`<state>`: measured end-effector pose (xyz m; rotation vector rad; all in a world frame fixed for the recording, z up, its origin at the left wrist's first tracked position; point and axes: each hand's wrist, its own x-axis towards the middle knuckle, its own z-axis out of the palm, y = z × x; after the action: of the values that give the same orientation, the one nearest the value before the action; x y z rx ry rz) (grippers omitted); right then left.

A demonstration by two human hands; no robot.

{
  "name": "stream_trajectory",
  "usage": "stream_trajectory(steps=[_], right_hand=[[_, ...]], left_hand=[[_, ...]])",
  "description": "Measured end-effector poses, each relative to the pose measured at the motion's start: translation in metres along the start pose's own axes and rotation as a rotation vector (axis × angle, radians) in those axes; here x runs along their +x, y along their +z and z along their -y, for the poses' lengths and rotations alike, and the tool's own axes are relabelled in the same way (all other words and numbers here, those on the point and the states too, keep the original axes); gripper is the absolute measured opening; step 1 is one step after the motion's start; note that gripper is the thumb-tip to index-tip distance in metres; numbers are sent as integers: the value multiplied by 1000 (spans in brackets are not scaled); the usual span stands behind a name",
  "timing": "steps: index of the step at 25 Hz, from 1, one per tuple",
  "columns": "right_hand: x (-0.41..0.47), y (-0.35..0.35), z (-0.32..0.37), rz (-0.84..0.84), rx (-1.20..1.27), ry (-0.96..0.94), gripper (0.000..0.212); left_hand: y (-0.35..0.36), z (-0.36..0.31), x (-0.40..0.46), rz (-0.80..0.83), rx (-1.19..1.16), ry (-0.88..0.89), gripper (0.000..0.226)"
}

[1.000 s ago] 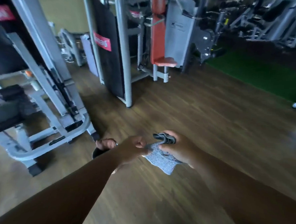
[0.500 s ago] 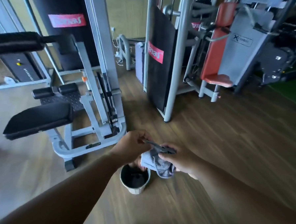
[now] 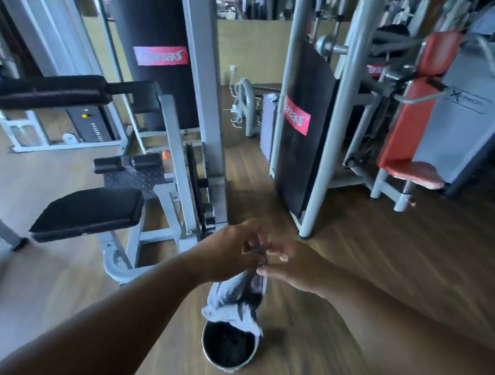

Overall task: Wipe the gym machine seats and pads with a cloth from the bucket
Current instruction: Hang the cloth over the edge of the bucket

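My left hand [image 3: 231, 252] and right hand [image 3: 291, 267] pinch the cloth [image 3: 234, 301], which hangs just above the bucket [image 3: 229, 355]. Next, I judge, carry it to the black seat [image 3: 87, 210], up-left of the bucket.

Light: dim and bluish, brightest on the floor [image 3: 20, 175] left of the black seat pad [image 3: 87, 212].
Shadows: soft and dark under that pad.
Blur: smeared throughout; machines right of the pad look soft.
Distortion: uprights above the pad bow toward the frame edges.
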<state>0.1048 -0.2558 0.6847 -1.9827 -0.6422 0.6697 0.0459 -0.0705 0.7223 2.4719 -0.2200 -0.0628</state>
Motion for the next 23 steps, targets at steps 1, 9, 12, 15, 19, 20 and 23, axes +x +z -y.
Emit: stream_trajectory(steps=[1,9,12,15,19,20,23], right_hand=[[11,-8,2,45,10,-50,44],[69,-59,-5,209,56,-252,7],[68,-75,-2,240,105,-298,9],[75,-85,-12,189,92,-301,15],[86,-86,-28,80,238,-194,15],[86,-85,-28,78,295,-161,16],[89,-82,-29,134,392,-134,31]], left_hand=[[-2,0,7,-36,6,-43,22],[14,8,16,-304,-100,-265,46],[36,22,9,-268,-65,-353,26],[43,30,5,-254,-80,-502,23],[35,23,5,-408,-325,-580,13],[33,20,7,-472,-399,-591,10],[27,6,10,-636,-560,-577,13]])
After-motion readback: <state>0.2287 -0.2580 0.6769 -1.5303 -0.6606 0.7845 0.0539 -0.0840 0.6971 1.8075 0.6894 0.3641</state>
